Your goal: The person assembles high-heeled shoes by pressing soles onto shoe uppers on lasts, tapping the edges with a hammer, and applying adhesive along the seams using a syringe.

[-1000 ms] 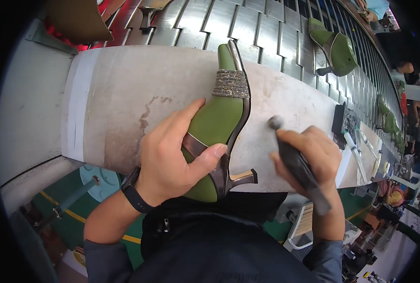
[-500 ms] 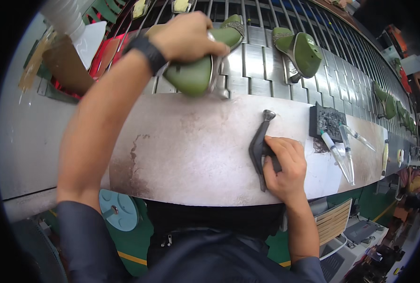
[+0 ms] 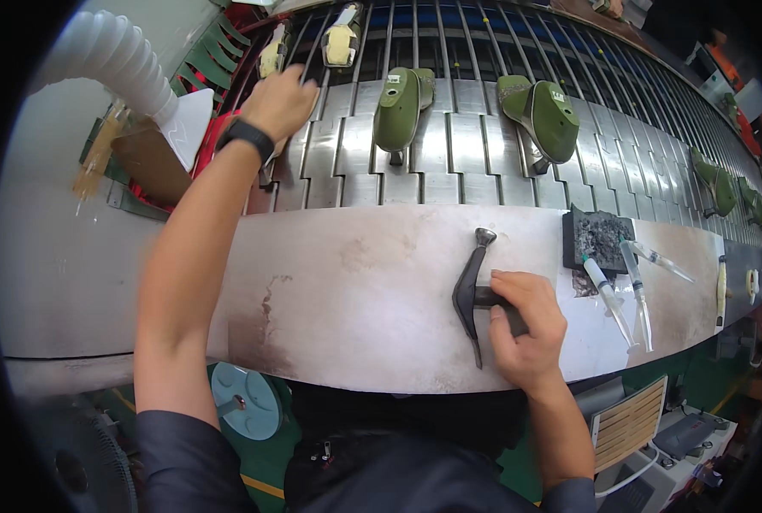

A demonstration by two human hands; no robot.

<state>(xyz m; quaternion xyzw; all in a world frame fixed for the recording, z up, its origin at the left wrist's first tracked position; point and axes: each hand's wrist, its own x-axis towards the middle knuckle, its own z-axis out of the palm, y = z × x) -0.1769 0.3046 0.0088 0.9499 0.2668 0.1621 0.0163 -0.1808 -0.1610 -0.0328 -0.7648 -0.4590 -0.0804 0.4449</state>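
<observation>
My right hand [image 3: 531, 329] is closed around the dark handle of a shoemaker's hammer [image 3: 464, 295], which lies on the pale worktop with its round face pointing away from me. My left hand [image 3: 278, 104] reaches to the far left of the slatted metal conveyor. Its fingers curl over a tan-edged shoe [image 3: 283, 147], mostly hidden under the palm; the fingertips are partly out of sight. To the right of that hand a green high-heeled shoe on a last [image 3: 398, 111] stands on the slats. A second green shoe [image 3: 545, 120] stands further right.
A dark foam block [image 3: 599, 241] with several syringes [image 3: 605, 299] lies at the right of the worktop [image 3: 355, 291]. Two pale yellow-soled shoes [image 3: 341, 44] rest on the far rollers. A white duct hose [image 3: 112, 60] hangs at left. More green shoes [image 3: 714, 184] stand far right.
My left hand has let go of the green shoe, which now stands on the conveyor, and has moved left to the tan-edged shoe. My right hand keeps hold of the hammer.
</observation>
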